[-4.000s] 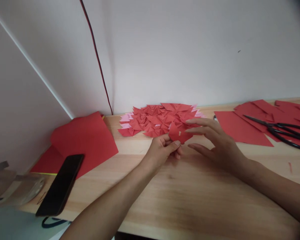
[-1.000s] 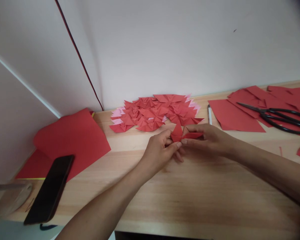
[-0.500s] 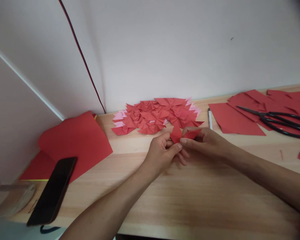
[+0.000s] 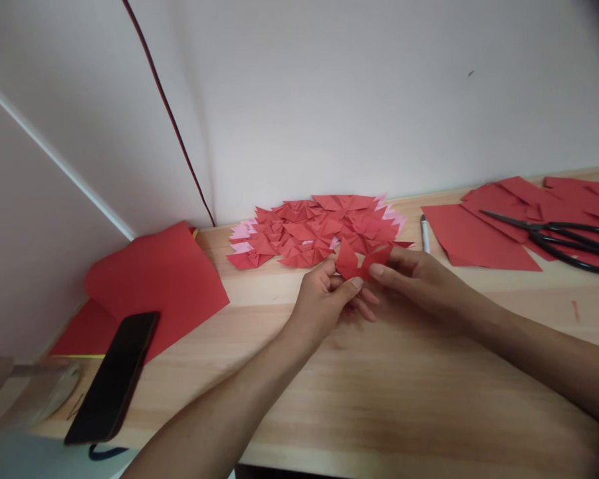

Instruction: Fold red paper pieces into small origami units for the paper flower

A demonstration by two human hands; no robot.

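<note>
A small folded red paper piece [image 4: 348, 262] is held up between my two hands, over the wooden table. My left hand [image 4: 329, 293] pinches its left part with the thumb in front, the other fingers partly behind it. My right hand [image 4: 419, 283] grips the right flap between thumb and fingers; some of those fingertips are hidden behind the paper. Just beyond my hands lies a heap of folded red and pink paper pieces [image 4: 309, 231], close to the wall.
Black-handled scissors [image 4: 553, 233] rest on cut red paper sheets [image 4: 479, 239] at the right, beside a white pen [image 4: 425, 234]. At the left, a dark phone [image 4: 114, 379] lies partly on large red sheets [image 4: 154, 286]. A wire [image 4: 169, 113] runs down the wall.
The paper's right flap has swung up and its middle has spread wider, as my right thumb shifted slightly right and up. The whole view has moved a little.
</note>
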